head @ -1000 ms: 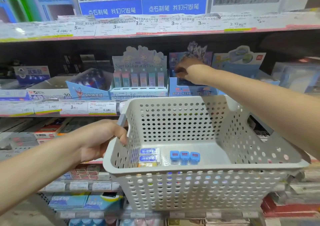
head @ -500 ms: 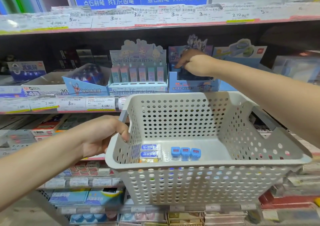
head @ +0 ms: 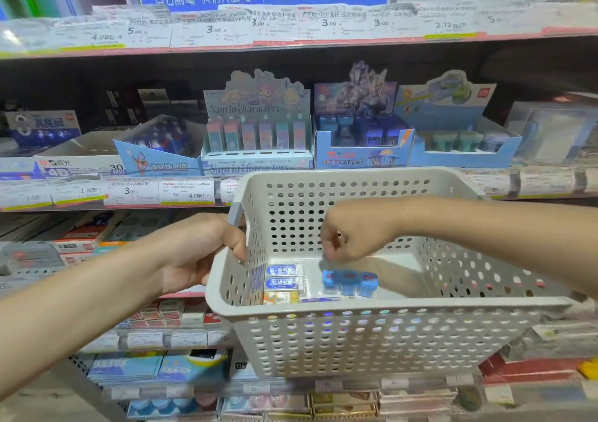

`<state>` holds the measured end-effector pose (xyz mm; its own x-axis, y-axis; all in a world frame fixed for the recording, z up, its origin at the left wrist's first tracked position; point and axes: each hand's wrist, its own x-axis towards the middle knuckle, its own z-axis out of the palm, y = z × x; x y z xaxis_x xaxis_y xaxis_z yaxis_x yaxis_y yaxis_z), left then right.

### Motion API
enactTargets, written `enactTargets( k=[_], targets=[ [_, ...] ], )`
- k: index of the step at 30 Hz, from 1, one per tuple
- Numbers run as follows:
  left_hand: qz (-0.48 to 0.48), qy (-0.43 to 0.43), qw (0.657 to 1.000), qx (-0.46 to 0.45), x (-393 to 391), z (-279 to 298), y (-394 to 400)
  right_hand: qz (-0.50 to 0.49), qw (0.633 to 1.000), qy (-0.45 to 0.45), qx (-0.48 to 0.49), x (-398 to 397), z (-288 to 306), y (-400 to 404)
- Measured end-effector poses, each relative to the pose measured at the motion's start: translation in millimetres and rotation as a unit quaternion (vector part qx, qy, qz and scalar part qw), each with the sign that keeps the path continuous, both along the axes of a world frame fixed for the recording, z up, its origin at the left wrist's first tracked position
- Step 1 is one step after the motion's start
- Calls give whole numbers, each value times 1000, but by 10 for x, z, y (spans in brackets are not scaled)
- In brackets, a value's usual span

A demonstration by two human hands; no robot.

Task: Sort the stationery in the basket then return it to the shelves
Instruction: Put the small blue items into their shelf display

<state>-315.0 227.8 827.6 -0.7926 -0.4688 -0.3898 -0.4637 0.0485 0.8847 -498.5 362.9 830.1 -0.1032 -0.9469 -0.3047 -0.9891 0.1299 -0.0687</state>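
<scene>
Right hand: I pulled it back from the blue display box on the shelf, down into the basket.
Fingers: they came just above the blue sharpeners.

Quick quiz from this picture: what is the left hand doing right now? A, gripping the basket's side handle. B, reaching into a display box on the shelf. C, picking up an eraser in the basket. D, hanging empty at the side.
A: the left hand has its fingers curled over the handle at the left rim of the basket, holding it up.
</scene>
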Motion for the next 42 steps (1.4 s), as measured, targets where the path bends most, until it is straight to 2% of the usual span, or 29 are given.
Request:
enactTargets(
  k=[2,6,15,20,23,27,29,32,36,42],
  targets=[
    [8,-1,1000,7,2,-1,17,-21,998,45,43,24,-190,-62],
    [15,0,1000,11,6,1,36,-27,992,113,47,36,-420,-178],
    [21,9,1000,8,49,42,102,-13,994,98,43,90,-461,-230],
    [14,1,1000,7,62,25,78,-31,996,3,-86,34,46,-153],
    [10,-2,1000,9,66,12,81,-74,978,-90,-175,-115,409,25],
    [19,-1,1000,9,71,10,77,-143,919,-87,-357,-455,657,143],
    [23,-5,1000,7,70,19,80,-180,896,-52,-403,-656,704,77],
    [16,3,1000,11,68,7,61,-217,904,16,-369,-853,698,-64],
    [0,16,1000,14,63,6,47,-187,925,50,-328,-835,683,-181],
    [13,6,1000,4,74,26,64,-211,917,94,-324,-896,719,-300]
  ],
)
